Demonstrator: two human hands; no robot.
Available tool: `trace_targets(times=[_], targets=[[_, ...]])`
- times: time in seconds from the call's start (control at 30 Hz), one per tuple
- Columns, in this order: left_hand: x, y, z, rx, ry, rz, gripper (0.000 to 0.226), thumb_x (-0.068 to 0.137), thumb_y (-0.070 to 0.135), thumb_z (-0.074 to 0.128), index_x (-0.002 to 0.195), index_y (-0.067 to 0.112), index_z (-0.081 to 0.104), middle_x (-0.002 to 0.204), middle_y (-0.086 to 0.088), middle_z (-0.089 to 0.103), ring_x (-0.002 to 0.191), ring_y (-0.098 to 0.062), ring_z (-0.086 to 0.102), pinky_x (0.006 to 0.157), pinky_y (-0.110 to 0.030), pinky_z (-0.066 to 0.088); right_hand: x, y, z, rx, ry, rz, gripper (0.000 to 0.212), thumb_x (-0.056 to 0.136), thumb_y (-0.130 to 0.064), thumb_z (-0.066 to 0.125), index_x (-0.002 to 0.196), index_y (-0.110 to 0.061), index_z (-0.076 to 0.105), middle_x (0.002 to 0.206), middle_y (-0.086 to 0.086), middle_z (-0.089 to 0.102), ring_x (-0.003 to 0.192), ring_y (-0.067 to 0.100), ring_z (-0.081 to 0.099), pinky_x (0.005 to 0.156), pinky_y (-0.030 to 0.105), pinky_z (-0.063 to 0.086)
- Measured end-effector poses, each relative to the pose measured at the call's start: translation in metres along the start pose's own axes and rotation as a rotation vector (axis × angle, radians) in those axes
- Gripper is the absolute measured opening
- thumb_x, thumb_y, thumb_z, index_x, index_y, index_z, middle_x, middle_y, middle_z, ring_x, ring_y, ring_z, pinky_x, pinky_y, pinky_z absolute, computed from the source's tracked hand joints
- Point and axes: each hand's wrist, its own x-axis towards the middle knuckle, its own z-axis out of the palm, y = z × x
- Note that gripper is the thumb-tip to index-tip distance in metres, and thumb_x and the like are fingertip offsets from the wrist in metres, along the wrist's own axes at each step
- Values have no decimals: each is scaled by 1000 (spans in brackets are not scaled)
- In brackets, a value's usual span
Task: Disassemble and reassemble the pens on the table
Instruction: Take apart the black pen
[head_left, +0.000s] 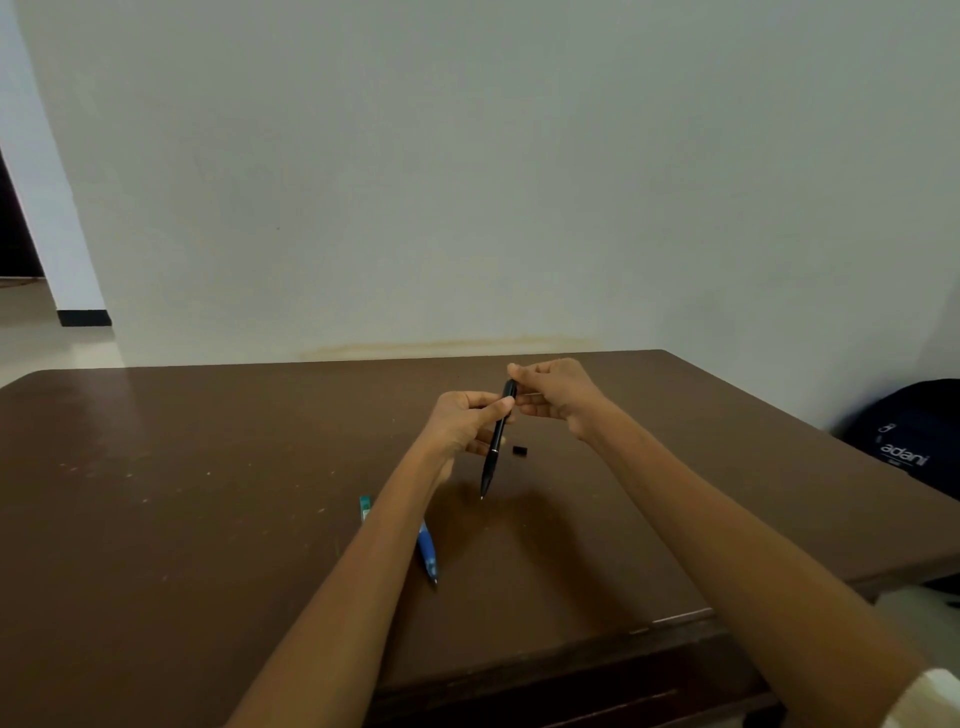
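I hold the black pen (497, 436) in the air above the bench (208, 467), a little past its middle. My left hand (467, 423) has its grip clenched around the upper half of the barrel, the thumb pressing on the side. The long axis of the pen runs steeply, almost upright, with a small lean: the writing tip points down and toward me, the top end points up and away, to the right. My right hand (553, 395) is at this top end, its fingertips (514, 370) pinching there or just touching it; I cannot tell if they grasp a small part of the pen or only the end itself.

So the end I must work on lies above and right of my left grip, and the right hand is the nearer one to it. I judge the next pull or twist should go along this axis.

A small black piece (520, 450) lies on the bench just right of the pen. A blue pen (428, 553) and a green pen (365, 506) lie nearer to me, partly hidden under my left forearm.
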Motion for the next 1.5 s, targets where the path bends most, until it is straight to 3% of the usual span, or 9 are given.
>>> trace_targets(times=[0.2,0.37,0.57,0.7,0.93,1.1,1.2,1.33,1.5], targets=[[-1,-3,0,-7,-48,-30,16,84,23,65,97,15,66,84,0,72,58,-9,66,49,-20,51,7,0,-13,112,147,-84,20,89,-28,63,83,-8,63,73,3,66,59,12,64,54,20,55],[0,-2,1,-60,5,-23,20,82,23,68,98,11,66,83,-1,72,58,-10,67,49,-20,51,1,8,-23,80,28,-9,22,80,-25,72,86,-4,65,77,4,65,67,11,63,55,17,53],[1,-5,-4,-161,56,-90,20,81,11,68,100,4,63,81,-10,69,59,-14,69,51,-23,55,-23,38,-35,-243,-115,-47,7,83,-9,68,89,-11,67,90,0,68,79,8,65,65,16,54],[4,-5,-8,-161,13,-177,20,81,8,68,99,2,60,82,-11,67,54,-15,67,48,-23,53,-35,58,-43,-393,-121,-82,12,82,-10,68,88,-17,60,90,2,72,87,11,68,82,26,52],[6,-8,-11,80,-25,-224,24,76,23,74,95,17,61,87,-2,68,41,-4,46,36,-15,37,-33,66,-50,-561,-78,-166,17,85,-17,67,88,-22,51,88,-7,74,69,-11,63,60,12,45],[7,-9,-10,126,-45,-272,31,75,23,76,100,15,59,93,-4,68,40,-6,44,32,-15,33,-31,67,-53,-666,-72,-230,17,84,-18,67,89,-25,52,90,-9,73,71,-17,59,62,2,42],[6,-10,-10,98,-42,-286,35,76,21,75,105,13,57,95,-6,67,40,-8,49,33,-15,36,-33,67,-55,-640,-47,-226,15,87,-16,64,98,-21,57,92,-5,72,74,-11,61,64,3,45],[5,-6,-10,-38,-80,-300,32,77,14,73,102,14,53,99,-10,66,47,-12,62,40,-19,48,-41,60,-45,-473,173,-280,19,84,-22,67,103,-17,64,84,-4,68,72,1,63,66,14,52],[2,-5,-6,-106,-126,-251,27,82,7,67,107,5,56,91,-13,68,58,-15,69,48,-21,53,-51,43,-6,-487,-36,-223,35,76,-37,75,103,-19,64,86,-7,68,75,4,66,59,16,52]])
